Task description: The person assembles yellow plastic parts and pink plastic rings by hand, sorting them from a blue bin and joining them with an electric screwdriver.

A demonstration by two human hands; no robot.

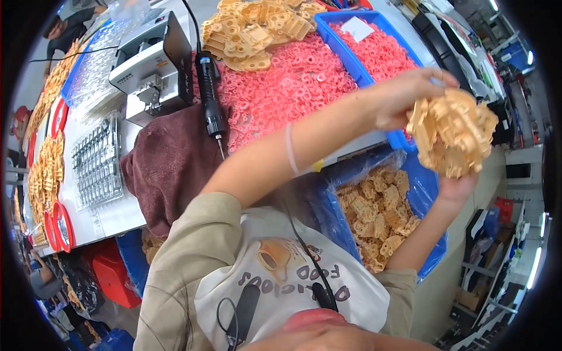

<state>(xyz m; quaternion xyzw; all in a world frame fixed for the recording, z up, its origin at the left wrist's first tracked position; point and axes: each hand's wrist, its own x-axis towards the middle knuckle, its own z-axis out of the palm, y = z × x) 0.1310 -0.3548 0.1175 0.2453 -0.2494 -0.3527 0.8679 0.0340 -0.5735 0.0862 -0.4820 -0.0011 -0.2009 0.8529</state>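
A clump of tan molded plastic parts (453,131) is held up at the far right, between my two hands. My left hand (407,99), its arm stretched across to the right, closes on the clump from its upper left side. From below, my right hand (459,186) supports it, with the fingers partly hidden behind the parts. Under the left forearm, a blue bin (430,205) lined with clear plastic holds many similar tan parts (377,213). More of them lie in a pile (257,32) at the back of the white table.
Pink ring-shaped pieces (287,76) cover the table, and more fill a blue tray (366,73). An electric screwdriver (209,96) stands beside a black-and-silver machine (155,70). A brown cloth (170,164) and a tray of metal parts (98,161) lie leftward. Co-workers are at far left.
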